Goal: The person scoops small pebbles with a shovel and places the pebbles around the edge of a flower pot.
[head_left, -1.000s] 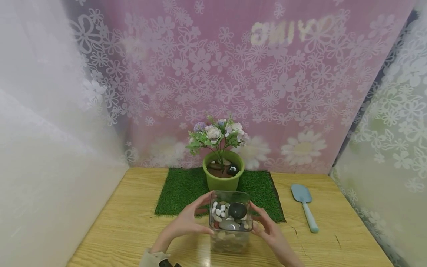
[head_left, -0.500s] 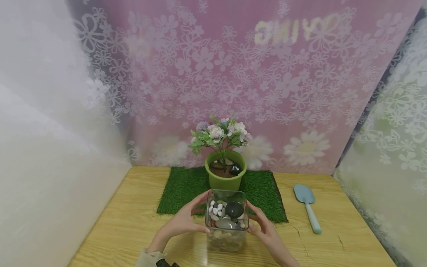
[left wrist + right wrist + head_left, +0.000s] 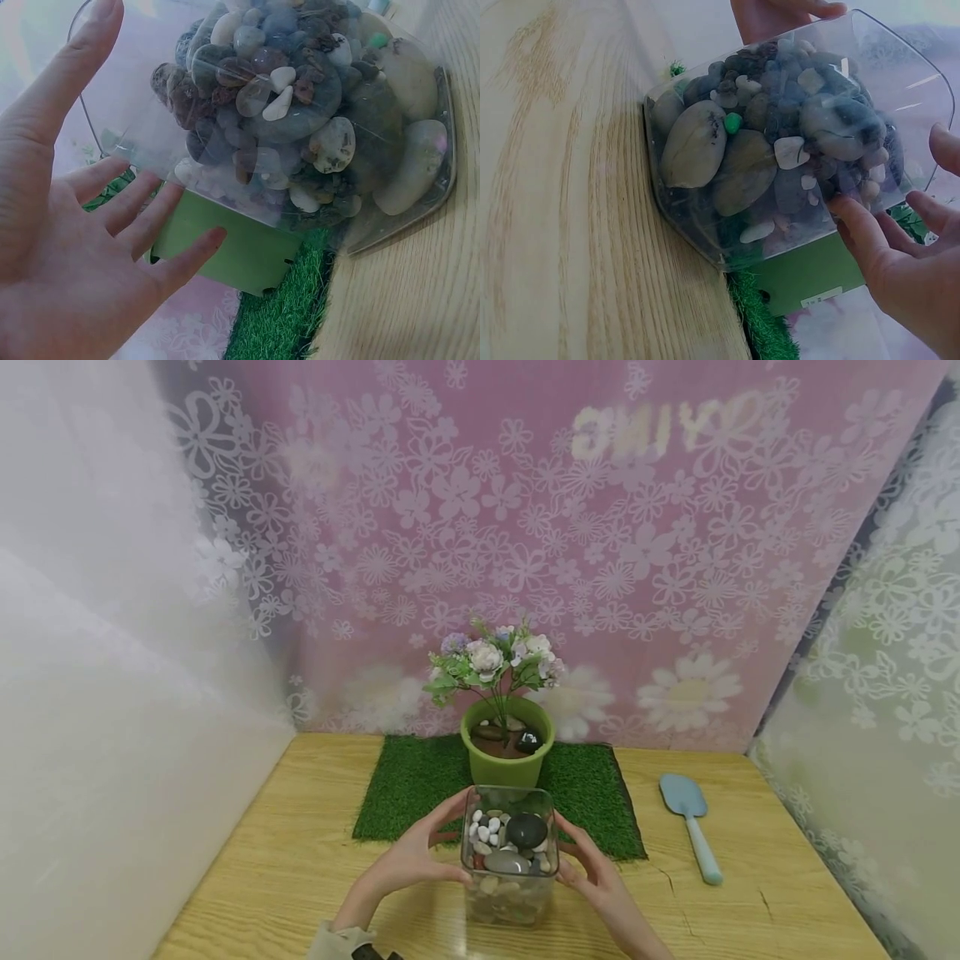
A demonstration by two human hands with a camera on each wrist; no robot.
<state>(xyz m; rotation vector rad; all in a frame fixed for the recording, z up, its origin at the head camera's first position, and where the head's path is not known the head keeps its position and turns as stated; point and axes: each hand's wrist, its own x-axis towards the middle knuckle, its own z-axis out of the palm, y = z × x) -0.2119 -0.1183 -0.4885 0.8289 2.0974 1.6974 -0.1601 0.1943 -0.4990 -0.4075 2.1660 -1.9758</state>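
The floral backdrop [image 3: 480, 527], the wooden surface [image 3: 262, 827] and the green mat [image 3: 408, 793] show no change of their own; compared with one second ago, the head view itself is shifted a little. The pot [image 3: 506, 768], with its flowers [image 3: 491, 660], stands on the mat as before.

The real change is in the clear container [image 3: 512, 874]. Compared with the earliest picture, it is slightly more to the left, so it is now almost in line with the pot. Since half a second ago I see practically no movement. Its base appears to rest on the wood, just in front of the mat.

The left hand [image 3: 416, 860] and the right hand [image 3: 600, 881] have moved together with it. Each grip remains closed on one side of the container, the thumbs nearer to the person. In my judgement, this means a small correction of position, and now a steady hold.

The trowel [image 3: 690, 822] lies untouched at the right. Inside the container, the black stone [image 3: 527, 831], the grey stone [image 3: 506, 862] and the white pebbles [image 3: 483, 832] keep their arrangement, so nothing seems disturbed.
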